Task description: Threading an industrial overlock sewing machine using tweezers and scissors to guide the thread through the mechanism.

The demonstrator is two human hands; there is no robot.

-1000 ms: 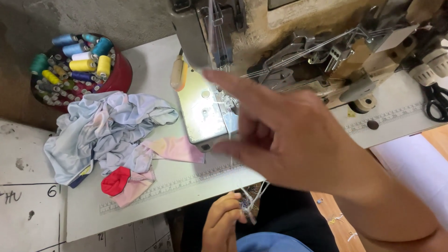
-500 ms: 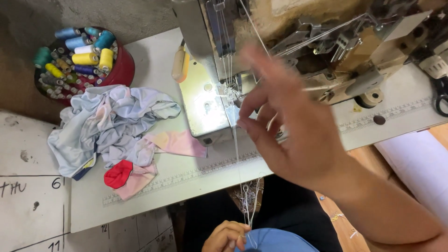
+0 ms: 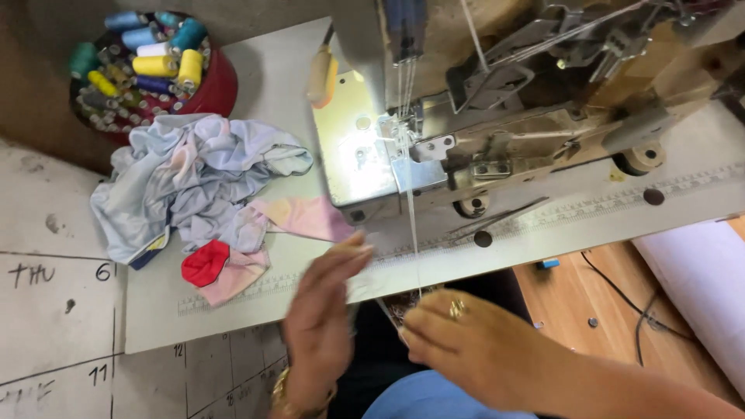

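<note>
The right hand (image 3: pixel 466 341), with a ring on one finger, sits at the near edge of the sewing table (image 3: pixel 256 77), its fingertips pinched shut on the thin white threads (image 3: pixel 411 225). Those threads run taut from the pinch straight up to the needle area of the sewing machine (image 3: pixel 497 116), which stands across the far right part of the table. The left hand (image 3: pixel 322 318) is just beside the right one at the same near edge, fingers stretched out flat and open toward the threads, blurred; whether it touches them I cannot tell. A gold bracelet shows at its wrist. Left of the machine's metal plate, a crumpled heap of pale blue and pink cloth (image 3: pixel 194 186) lies on the table's left half, with a red cloth scrap (image 3: pixel 204 262) at its near side. At the far left corner stands a red tub of thread spools (image 3: pixel 147 62) in mixed colours.
</note>
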